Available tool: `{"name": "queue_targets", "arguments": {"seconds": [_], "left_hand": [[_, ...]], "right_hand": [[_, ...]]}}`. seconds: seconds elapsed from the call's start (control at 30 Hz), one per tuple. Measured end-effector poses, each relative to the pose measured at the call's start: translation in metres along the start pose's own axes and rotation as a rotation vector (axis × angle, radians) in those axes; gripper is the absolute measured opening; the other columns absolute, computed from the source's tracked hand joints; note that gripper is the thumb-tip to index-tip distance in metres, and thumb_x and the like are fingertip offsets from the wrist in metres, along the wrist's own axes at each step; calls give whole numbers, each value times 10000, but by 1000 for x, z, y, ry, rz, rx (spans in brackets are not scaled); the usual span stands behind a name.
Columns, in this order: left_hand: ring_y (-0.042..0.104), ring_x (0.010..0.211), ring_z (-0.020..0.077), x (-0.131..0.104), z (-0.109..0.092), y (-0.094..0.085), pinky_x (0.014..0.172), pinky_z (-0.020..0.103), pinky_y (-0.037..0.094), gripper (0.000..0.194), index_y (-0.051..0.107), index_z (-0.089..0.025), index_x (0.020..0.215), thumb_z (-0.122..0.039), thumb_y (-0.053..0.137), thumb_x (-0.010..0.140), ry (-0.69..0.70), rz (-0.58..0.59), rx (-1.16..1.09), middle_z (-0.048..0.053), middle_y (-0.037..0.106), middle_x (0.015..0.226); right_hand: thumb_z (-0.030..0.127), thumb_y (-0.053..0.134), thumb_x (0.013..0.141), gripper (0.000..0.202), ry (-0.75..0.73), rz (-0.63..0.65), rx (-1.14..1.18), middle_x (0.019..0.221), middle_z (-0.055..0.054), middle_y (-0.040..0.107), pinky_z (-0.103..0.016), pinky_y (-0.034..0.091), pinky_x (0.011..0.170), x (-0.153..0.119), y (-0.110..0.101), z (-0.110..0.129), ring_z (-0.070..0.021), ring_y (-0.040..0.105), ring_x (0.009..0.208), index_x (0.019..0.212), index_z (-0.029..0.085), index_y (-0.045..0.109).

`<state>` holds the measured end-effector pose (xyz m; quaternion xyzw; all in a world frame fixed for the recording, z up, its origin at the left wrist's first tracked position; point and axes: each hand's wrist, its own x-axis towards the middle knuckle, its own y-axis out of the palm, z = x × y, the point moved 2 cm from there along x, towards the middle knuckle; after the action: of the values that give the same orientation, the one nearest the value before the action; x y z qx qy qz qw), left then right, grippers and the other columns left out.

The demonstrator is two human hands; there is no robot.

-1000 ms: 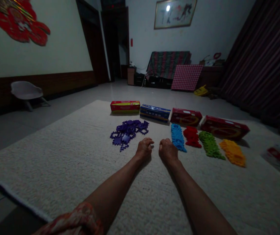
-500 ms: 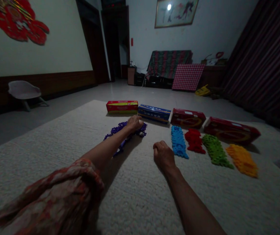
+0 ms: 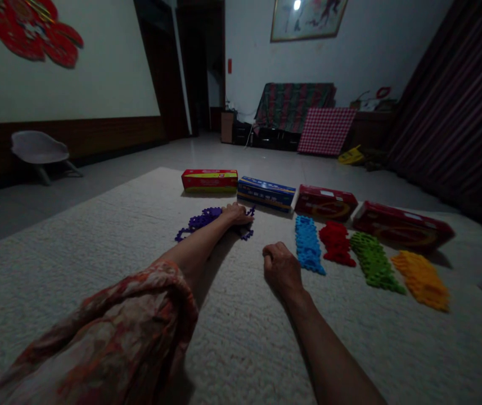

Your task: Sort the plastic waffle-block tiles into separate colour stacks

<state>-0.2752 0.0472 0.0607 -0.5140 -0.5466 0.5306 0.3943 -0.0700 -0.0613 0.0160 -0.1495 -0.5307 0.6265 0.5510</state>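
Purple toothed plastic pieces [image 3: 205,218] lie in a loose cluster on the pale mat [image 3: 97,247]. My left hand [image 3: 235,214] reaches over their right part, its fingers bent round some of them; the forearm hides part of the cluster. My right hand [image 3: 282,270] rests curled on the mat, with nothing visible in it. To its right lie several strips of similar interlocking pieces: a blue strip [image 3: 309,244], a red strip [image 3: 336,243], a green strip [image 3: 375,261] and an orange strip [image 3: 422,280].
Behind the pieces stands a row of long boxes: a red-and-yellow box [image 3: 209,181], a blue box [image 3: 266,193] and two dark red boxes, the nearer being the rightmost box [image 3: 403,226]. A small chair [image 3: 40,149] stands off the mat at left.
The purple pieces near my left forearm have shifted up toward the cluster and lie flatter. My left hand has moved slightly right; my right hand stays in place. The view tilts slightly.
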Motion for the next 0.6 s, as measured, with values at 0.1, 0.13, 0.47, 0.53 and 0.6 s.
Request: {"name": "queue_targets", "arguments": {"seconds": [0.1,0.13,0.47,0.53,0.6], "left_hand": [[519,1324,342,-18,-3,-1,1092,473,419,596,633,-286,1340,-603,555,842,44,-1,-1,134,518,1465],[542,1299,333,-24,-4,0,1085,461,427,571,643,-285,1323,-584,568,842,64,-2,-3,131,534,1448],[704,1020,284,-61,6,13,881,298,518,377,792,-205,1002,-498,670,798,181,-153,-271,135,764,1038],[712,989,261,-61,14,5,852,272,520,381,798,-218,1012,-509,652,814,210,-143,-294,99,780,988],[712,984,235,-56,26,-6,864,252,514,415,791,-220,1074,-517,615,843,241,-137,-313,69,785,1002]], "right_hand": [[93,506,870,278,-6,-51,29,1020,-80,682,-279,447,757,1,0,-1,-191,631,893,1057,179,692],[83,498,863,316,-6,-68,34,1044,-88,681,-283,453,776,1,0,-2,-195,633,909,1105,170,680],[98,468,861,342,-18,-58,11,1076,-100,687,-300,449,777,2,1,-3,-212,633,921,1130,169,668],[111,473,871,329,-16,-52,7,1079,-102,688,-303,448,775,2,0,-3,-215,634,920,1127,166,672],[119,477,876,323,-15,-46,6,1076,-106,689,-307,450,785,2,0,-3,-219,636,925,1129,160,675]]}}
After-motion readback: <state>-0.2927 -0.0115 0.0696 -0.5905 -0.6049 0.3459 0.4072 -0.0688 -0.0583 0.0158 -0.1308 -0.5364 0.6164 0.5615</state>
